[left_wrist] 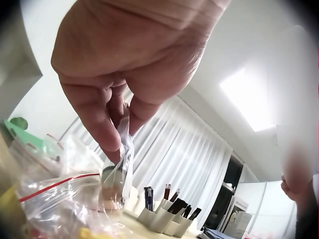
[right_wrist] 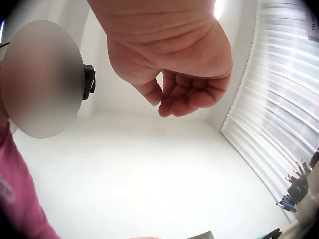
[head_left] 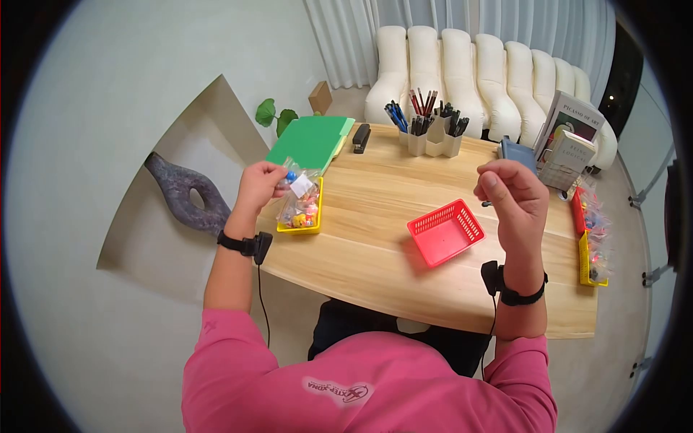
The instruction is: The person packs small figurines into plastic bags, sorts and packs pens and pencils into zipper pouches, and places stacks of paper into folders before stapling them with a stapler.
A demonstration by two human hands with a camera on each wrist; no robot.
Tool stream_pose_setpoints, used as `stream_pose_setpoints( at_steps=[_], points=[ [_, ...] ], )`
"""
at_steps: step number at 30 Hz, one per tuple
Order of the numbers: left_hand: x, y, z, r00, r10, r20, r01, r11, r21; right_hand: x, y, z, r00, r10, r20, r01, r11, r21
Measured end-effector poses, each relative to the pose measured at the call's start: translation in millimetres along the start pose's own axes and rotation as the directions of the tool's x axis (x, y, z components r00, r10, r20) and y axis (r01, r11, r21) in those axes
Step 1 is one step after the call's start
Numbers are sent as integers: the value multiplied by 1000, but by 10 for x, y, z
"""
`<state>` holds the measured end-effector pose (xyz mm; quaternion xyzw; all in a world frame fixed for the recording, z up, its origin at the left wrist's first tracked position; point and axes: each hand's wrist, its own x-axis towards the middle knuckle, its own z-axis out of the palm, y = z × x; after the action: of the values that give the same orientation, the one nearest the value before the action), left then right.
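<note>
My left hand (head_left: 258,186) pinches the top of a small clear plastic bag (left_wrist: 117,186) between thumb and fingertips. It hangs over the yellow basket (head_left: 320,207) on the table's left side. Several clear bags of small colourful toys (head_left: 302,219) fill that basket; one bag with a red zip strip (left_wrist: 60,188) shows close up in the left wrist view. My right hand (head_left: 516,198) is raised over the table's right half, fingers loosely curled with the thumb near the index finger, holding nothing. The red basket (head_left: 445,238) stands to its left, with its bare bottom showing.
A green folder (head_left: 310,141) and black stapler (head_left: 362,138) lie behind the yellow basket. Pen holders (head_left: 437,137) stand at the back, books (head_left: 570,148) at back right. Another red basket (head_left: 578,211) and yellow basket (head_left: 583,260) with bagged items line the right edge.
</note>
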<state>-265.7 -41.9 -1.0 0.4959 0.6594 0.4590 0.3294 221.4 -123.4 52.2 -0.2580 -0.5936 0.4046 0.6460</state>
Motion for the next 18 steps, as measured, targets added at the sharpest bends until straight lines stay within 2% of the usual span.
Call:
stream_pose_setpoints(
  at_steps=[3,5,6,7,8,9,10,11,12,13,15,16,17,18],
  points=[
    [0,-272,-81,997,-71,2,71,997,8,-134,-140,93,999,24,29,-24,1000,-3],
    [66,-454,-100,996,76,44,-84,969,231,-287,-313,201,991,105,83,-113,990,85],
    [75,-478,-96,996,67,66,-80,971,223,-387,-450,278,980,137,145,-159,975,156],
    [67,-469,-88,986,164,30,-164,912,376,-478,-591,343,954,162,252,-224,944,243],
    [66,-469,-75,964,266,17,-236,822,518,-530,-712,394,914,140,382,-246,938,245],
    [101,-472,-83,963,269,35,-247,815,525,-555,-863,478,865,124,486,-260,940,223],
    [135,-493,-104,962,265,63,-257,805,534,-517,-982,528,788,49,614,-190,967,167],
    [156,-514,-120,959,265,97,-273,785,555,-552,-1081,657,787,-18,616,-103,982,161],
    [176,-510,-124,956,267,124,-289,765,575,-540,-1122,747,747,-140,650,21,982,187],
    [151,-504,-117,959,235,160,-284,770,571,-663,-1085,782,767,-100,634,-14,985,173],
    [158,-476,-124,977,168,129,-211,829,518,-869,-951,847,744,-310,591,28,899,437],
    [164,-516,-97,979,153,131,-200,834,515,-947,-794,866,747,-296,595,13,901,433],
    [166,-549,-93,971,218,97,-237,826,512,-1018,-580,884,745,-505,437,303,839,452],
    [159,-561,-104,957,285,56,-273,815,512,-1031,-457,916,662,-698,274,570,706,420]
  ],
)
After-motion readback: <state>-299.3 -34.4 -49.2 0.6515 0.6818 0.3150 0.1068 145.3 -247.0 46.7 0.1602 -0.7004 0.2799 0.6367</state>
